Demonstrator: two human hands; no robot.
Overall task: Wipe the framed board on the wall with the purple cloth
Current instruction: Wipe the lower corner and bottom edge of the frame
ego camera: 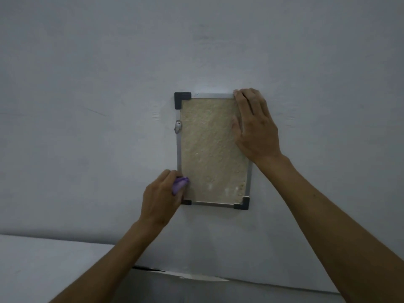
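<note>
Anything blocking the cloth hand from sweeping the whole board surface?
Partly. The right hand lies flat over the framed board's upper right corner and right edge, covering that strip. The purple cloth in the left hand sits at the lower left edge; the rest of the surface is clear.

Light: dim, grey-blue, even across the wall (109, 84).
Bright spot: faint pale glow on the wall just above the board (209, 149), left of the right hand's fingers (242, 99).
Shadows: soft and weak; a thin dark edge under the right hand (255, 125) and beside the left hand (160, 200).
Glare: small glints on the board low down, right of the cloth (180, 184).
Sharpness: soft all over, fine grain smeared.
Edges: the ledge line low in view bows slightly.
</note>
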